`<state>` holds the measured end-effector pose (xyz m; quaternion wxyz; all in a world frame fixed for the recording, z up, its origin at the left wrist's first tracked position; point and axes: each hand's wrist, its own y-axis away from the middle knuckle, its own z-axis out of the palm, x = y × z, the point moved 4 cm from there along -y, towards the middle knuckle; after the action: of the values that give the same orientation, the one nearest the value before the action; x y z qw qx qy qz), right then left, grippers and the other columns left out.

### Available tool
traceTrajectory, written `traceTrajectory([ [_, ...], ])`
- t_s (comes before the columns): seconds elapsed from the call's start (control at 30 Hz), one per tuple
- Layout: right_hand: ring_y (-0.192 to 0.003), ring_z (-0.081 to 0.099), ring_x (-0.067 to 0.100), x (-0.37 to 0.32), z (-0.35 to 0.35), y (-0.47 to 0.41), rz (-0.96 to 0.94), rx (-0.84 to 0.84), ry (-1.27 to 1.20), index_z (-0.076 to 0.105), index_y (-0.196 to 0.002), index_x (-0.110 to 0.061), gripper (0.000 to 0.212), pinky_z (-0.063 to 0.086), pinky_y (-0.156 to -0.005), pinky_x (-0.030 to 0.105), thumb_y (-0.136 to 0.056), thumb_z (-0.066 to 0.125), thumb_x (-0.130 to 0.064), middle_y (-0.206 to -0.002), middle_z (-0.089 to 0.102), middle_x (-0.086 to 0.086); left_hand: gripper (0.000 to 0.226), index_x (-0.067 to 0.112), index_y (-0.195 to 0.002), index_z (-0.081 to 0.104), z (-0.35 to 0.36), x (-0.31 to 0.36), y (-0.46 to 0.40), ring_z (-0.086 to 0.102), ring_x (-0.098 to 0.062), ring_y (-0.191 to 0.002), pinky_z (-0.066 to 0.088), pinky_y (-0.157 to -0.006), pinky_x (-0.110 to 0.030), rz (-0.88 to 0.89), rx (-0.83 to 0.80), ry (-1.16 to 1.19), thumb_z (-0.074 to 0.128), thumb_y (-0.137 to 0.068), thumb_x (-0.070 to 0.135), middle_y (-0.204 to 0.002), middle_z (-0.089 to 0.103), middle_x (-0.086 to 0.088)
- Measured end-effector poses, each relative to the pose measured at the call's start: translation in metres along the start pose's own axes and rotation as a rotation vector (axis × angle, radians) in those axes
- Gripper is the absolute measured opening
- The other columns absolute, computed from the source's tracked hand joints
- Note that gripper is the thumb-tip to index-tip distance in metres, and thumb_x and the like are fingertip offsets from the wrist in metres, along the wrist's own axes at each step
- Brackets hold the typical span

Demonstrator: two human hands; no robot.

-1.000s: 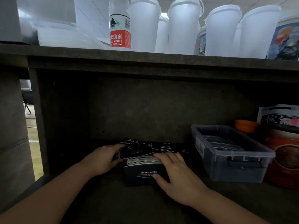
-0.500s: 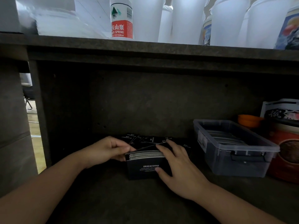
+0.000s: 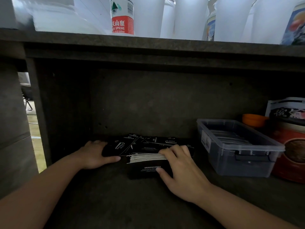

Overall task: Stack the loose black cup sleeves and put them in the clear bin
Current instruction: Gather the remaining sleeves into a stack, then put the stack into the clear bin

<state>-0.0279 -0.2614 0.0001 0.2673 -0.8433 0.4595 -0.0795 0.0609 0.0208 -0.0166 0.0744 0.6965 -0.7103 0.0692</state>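
Sleeves mid-gather on lower shelf [image 3: 115, 192], clear bin [image 3: 237, 146] waiting at the right end.

Shelf carries everything; bin sits toward the right end, near the back wall, part-filled with flat sleeves, open top, so likely a short sideways carry; loose black sleeves [image 3: 137, 142] fanned flat toward the back, mid-shelf, print facing up, long axes skewed at mixed angles; squared stack [image 3: 146, 158] on edge just in front of them, white cut edges up, printed face toward the front edge, long axis parallel to the front edge; right hand [image 3: 179, 172] clamped on the stack, fingers over the top edges, thumb on the front face, probably to keep it squared; left hand [image 3: 97, 154] flat, fingers straight, resting on the leftmost loose sleeve, gripping nothing, looks placed to slide sleeves toward the stack.
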Motion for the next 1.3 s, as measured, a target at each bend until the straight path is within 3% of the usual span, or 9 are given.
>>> traceTrajectory([
  [0.17,-0.126,0.027,0.001,0.004,0.0,-0.003,-0.002,-0.062,-0.004,0.029,-0.144,-0.033,0.057,0.027,-0.104,0.014,-0.093,0.046,-0.053,-0.136,0.036,-0.015,0.082,0.02,-0.141,0.05,-0.005,0.002,-0.005,0.045,-0.014,-0.132,0.034,-0.105,-0.021,0.076,0.084,0.086,0.064,-0.076,0.068,-0.145,0.048,0.001],
  [0.3,-0.127,0.033,0.003,0.006,0.0,-0.004,-0.007,-0.085,-0.006,0.026,-0.146,-0.033,0.059,0.03,-0.106,0.017,-0.094,0.046,-0.052,-0.138,0.041,-0.014,0.055,0.021,-0.134,0.058,-0.009,0.003,-0.005,0.057,-0.012,-0.118,0.042,-0.099,-0.021,0.114,0.187,0.103,0.058,-0.09,0.054,-0.132,0.06,0.002],
  [0.4,-0.127,0.033,0.004,0.007,0.002,-0.004,-0.01,-0.083,-0.011,0.026,-0.146,-0.033,0.059,0.03,-0.106,0.018,-0.094,0.047,-0.051,-0.138,0.041,-0.013,0.032,0.023,-0.113,0.072,-0.016,0.004,-0.002,0.065,-0.01,-0.086,0.049,-0.077,-0.024,0.114,0.306,0.127,0.048,-0.099,0.04,-0.095,0.072,0.002],
  [0.6,-0.143,0.016,0.006,0.007,0.001,-0.002,0.048,-0.078,-0.119,-0.01,-0.149,-0.04,0.088,0.022,-0.112,0.019,-0.091,0.055,-0.048,-0.156,0.015,-0.011,0.016,0.019,-0.103,0.075,-0.039,0.006,0.012,0.064,-0.009,-0.079,0.048,-0.073,-0.024,0.146,0.797,0.366,0.062,-0.094,0.024,-0.092,0.073,0.004],
  [0.77,-0.138,-0.002,-0.002,0.009,0.002,-0.001,0.129,-0.007,-0.198,-0.029,-0.139,-0.048,0.107,0.021,-0.104,0.017,-0.086,0.064,-0.046,-0.155,-0.023,-0.017,0.014,0.032,-0.076,0.073,-0.027,0.038,0.019,0.065,-0.006,-0.067,0.051,-0.065,-0.021,0.429,0.572,0.621,0.069,-0.089,0.029,-0.072,0.071,0.012],
  [0.9,-0.144,-0.003,0.004,0.012,0.006,-0.002,0.166,-0.03,-0.209,-0.014,-0.148,-0.041,0.102,0.01,-0.113,0.023,-0.084,0.065,-0.047,-0.157,-0.011,-0.016,0.021,0.029,-0.077,0.074,-0.011,0.074,0.03,0.068,-0.013,-0.072,0.051,-0.07,-0.033,0.542,0.418,0.678,0.062,-0.093,0.035,-0.074,0.072,0.005],
  [1.03,-0.144,0.012,0.009,0.016,0.005,-0.005,0.196,-0.028,-0.235,0.017,-0.149,-0.036,0.083,0.017,-0.116,0.025,-0.084,0.067,-0.044,-0.157,0.011,-0.01,0.065,0.022,-0.087,0.078,0.013,0.104,0.035,0.068,-0.017,-0.097,0.046,-0.093,-0.038,0.245,0.008,1.229,0.025,-0.098,0.059,-0.097,0.075,-0.002],
  [1.17,-0.137,0.026,0.009,0.016,0.008,-0.006,0.203,-0.015,-0.235,0.032,-0.145,-0.033,0.07,0.024,-0.112,0.022,-0.084,0.066,-0.044,-0.146,0.037,-0.008,0.06,0.019,-0.103,0.068,0.019,0.121,0.046,0.061,-0.02,-0.108,0.039,-0.107,-0.05,-0.097,0.214,1.812,0.026,-0.097,0.063,-0.121,0.065,-0.005],
  [1.3,-0.128,0.036,0.008,0.012,0.003,-0.002,0.207,0.131,-0.209,0.049,-0.136,-0.03,0.052,0.025,-0.103,0.016,-0.089,0.058,-0.047,-0.134,0.052,-0.011,0.056,0.021,-0.119,0.066,0.027,0.143,0.058,0.061,-0.023,-0.107,0.046,-0.096,-0.045,-0.091,0.189,1.784,0.027,-0.1,0.057,-0.119,0.066,-0.006],
])
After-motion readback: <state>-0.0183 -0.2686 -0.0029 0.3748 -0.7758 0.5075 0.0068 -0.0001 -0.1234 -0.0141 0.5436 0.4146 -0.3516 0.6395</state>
